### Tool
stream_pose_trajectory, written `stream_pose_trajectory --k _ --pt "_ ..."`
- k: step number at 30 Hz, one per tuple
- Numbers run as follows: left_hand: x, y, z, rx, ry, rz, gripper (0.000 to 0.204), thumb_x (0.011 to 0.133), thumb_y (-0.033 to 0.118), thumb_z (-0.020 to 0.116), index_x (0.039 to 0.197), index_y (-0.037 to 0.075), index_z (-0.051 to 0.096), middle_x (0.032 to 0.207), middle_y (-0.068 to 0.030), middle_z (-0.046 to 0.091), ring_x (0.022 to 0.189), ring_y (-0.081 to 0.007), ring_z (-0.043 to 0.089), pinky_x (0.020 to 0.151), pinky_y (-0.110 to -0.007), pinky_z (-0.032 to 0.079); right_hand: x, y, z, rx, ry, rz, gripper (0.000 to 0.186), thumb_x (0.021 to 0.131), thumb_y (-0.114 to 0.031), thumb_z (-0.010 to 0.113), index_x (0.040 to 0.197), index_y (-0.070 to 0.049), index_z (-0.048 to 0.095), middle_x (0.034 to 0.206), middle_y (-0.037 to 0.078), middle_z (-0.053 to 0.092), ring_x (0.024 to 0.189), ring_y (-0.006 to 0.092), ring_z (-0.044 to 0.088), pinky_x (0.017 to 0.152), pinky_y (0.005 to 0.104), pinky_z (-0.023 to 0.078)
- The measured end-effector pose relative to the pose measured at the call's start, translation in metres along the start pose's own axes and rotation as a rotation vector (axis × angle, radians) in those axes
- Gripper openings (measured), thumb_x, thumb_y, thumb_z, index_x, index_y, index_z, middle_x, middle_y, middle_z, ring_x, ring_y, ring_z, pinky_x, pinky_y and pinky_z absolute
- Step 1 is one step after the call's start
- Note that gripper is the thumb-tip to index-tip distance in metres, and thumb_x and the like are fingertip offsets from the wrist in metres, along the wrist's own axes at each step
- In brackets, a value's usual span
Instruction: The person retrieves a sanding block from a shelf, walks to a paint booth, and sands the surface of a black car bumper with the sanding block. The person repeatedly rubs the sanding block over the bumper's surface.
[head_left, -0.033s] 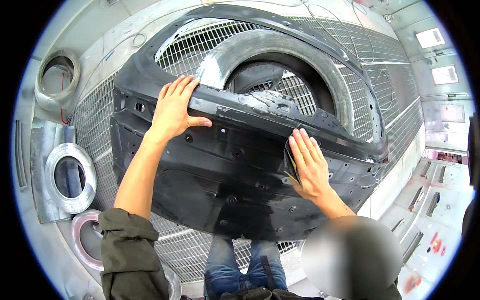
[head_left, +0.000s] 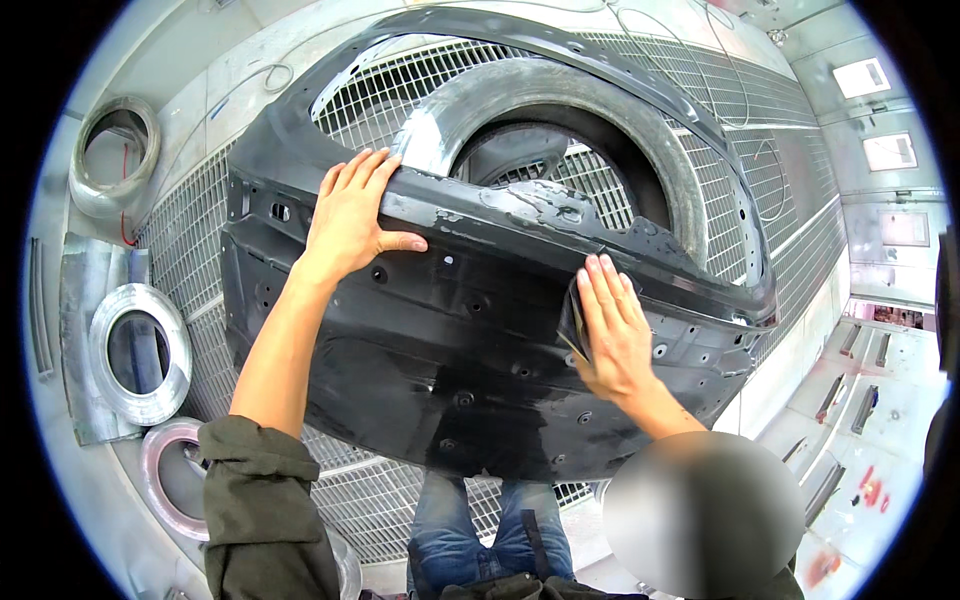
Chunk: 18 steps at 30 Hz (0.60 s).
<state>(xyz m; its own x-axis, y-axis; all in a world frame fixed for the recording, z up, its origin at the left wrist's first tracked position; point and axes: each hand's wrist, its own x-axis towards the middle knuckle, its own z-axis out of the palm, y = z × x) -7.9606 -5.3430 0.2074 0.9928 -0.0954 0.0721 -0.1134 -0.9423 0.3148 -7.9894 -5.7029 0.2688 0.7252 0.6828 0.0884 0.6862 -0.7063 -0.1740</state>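
A large black vehicle door panel (head_left: 390, 350) with holes and a window frame lies across a tire (head_left: 470, 90), its ridge showing pale scuffed patches. My left hand (head_left: 348, 215) rests open on the ridge at the left, fingers over its upper edge and thumb out to the right. Further right, my right hand (head_left: 615, 330) presses with straightened fingers on a dark, thin pad (head_left: 572, 322) with a lighter edge, against the panel just below the ridge.
Floor grating (head_left: 185, 230) surrounds the panel. Rings (head_left: 105, 350) and tires lie along the left, with metal sheets and a hose (head_left: 275, 75). Pale booth walls (head_left: 880, 250) with small square fittings stand at the right. My legs (head_left: 445, 520) are below the panel.
My right hand has shifted slightly left and up with the pad, which now sits a little further left. My left hand stays about where it was.
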Motion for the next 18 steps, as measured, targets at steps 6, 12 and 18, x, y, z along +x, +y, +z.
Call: stream_pose_trajectory --k 6,12,18 --pt "0.003 -0.002 0.003 0.099 0.011 -0.006 0.116 0.058 0.058 0.088 0.153 0.01 0.044 0.159 -0.0123 0.044 0.151 -0.0297 0.035 0.125 -0.048 0.025 0.093 -0.084 0.09 0.146 0.149 -0.149 0.078 0.085 -0.03 0.069 0.146 0.011 0.045 0.154 0.029 0.045 0.149 0.0409 0.038 0.125 0.0499 0.026" --pt "0.001 -0.001 0.001 -0.022 -0.027 -0.035 0.117 0.057 0.061 0.088 0.152 0.009 0.046 0.158 -0.0129 0.045 0.151 -0.03 0.034 0.125 -0.048 0.024 0.045 -0.009 0.014 0.237 -0.019 -0.089 0.072 0.077 -0.013 0.069 0.143 0.007 0.05 0.151 0.026 0.05 0.144 0.0376 0.045 0.123 0.046 0.034" --pt "-0.001 0.003 -0.001 -0.024 0.031 -0.02 0.115 0.055 0.052 0.092 0.151 0.009 0.046 0.157 -0.0119 0.047 0.15 -0.0315 0.037 0.124 -0.047 0.027 0.073 -0.003 0.012 0.493 -0.099 -0.041 0.062 0.085 -0.017 0.062 0.141 0.006 0.051 0.149 0.028 0.051 0.142 0.0408 0.047 0.121 0.048 0.035"
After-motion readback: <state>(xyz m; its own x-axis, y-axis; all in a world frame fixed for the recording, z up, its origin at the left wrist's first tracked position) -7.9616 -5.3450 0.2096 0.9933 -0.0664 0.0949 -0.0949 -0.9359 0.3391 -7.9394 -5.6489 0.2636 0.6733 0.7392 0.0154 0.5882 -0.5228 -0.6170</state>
